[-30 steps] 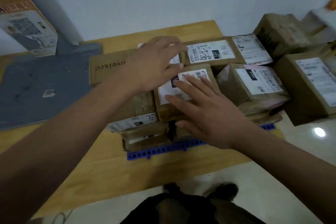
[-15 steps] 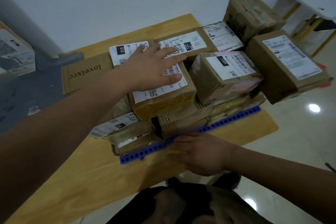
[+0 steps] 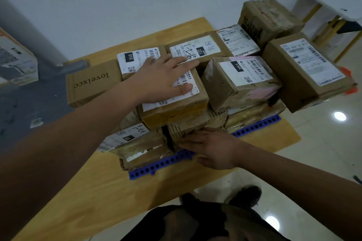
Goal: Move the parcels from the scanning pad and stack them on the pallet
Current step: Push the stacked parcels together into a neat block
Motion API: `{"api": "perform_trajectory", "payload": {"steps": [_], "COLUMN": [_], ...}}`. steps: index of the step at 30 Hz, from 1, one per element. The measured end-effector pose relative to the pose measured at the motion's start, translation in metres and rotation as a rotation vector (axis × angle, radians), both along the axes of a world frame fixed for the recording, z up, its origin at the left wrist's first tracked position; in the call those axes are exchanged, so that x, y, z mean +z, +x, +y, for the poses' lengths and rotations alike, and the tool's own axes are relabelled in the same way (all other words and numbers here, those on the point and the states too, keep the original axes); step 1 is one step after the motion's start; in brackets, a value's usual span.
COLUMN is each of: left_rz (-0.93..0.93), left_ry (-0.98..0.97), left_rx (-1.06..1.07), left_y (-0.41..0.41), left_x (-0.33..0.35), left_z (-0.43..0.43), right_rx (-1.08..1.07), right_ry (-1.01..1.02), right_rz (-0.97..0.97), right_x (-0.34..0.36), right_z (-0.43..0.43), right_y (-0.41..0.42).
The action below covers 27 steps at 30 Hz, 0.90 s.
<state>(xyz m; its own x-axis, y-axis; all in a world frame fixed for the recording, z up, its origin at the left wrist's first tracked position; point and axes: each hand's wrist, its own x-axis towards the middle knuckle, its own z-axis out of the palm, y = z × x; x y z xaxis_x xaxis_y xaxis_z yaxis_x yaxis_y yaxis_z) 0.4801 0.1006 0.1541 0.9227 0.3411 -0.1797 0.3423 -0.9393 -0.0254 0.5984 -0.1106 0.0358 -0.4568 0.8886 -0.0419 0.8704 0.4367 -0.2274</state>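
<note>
Parcels are sitting two layers deep on the blue pallet, with the grey pad lying to its left. One top parcel is resting at the front of the upper layer. Left hand is staying flat on its label, fingers spread, gripping nothing. Right hand has dropped from that label and is pressing straight fingers against a lower parcel, apparently squaring the stack. I judge this placement to be finishing.

Parcel label half under left hand; blue pallet mostly covered; box cropped at left edge
</note>
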Motion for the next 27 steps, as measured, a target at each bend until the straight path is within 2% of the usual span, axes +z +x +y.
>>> {"api": "perform_trajectory", "payload": {"steps": [9, 16, 20, 23, 27], "left_rz": [-0.01, -0.084, -0.073, 0.008, 0.113], "left_ry": [0.025, -0.025, -0.027, -0.082, -0.154], "left_rx": [0.029, 0.086, 0.171, 0.258, 0.323], "left_y": [0.003, 0.02, 0.038, 0.056, 0.071], "left_x": [0.003, 0.012, 0.014, 0.018, 0.018], "left_z": [0.001, 0.016, 0.025, 0.035, 0.042], "right_rx": [-0.023, -0.214, -0.228, -0.203, -0.243], "right_ry": [-0.005, 0.26, 0.136, -0.001, -0.056], "right_rz": [0.041, 0.158, 0.097, 0.034, 0.02], "right_x": [-0.004, 0.026, 0.032, 0.025, 0.022], "right_z": [-0.014, -0.031, -0.026, -0.022, -0.019], "right_y": [0.012, 0.039, 0.048, 0.047, 0.047]}}
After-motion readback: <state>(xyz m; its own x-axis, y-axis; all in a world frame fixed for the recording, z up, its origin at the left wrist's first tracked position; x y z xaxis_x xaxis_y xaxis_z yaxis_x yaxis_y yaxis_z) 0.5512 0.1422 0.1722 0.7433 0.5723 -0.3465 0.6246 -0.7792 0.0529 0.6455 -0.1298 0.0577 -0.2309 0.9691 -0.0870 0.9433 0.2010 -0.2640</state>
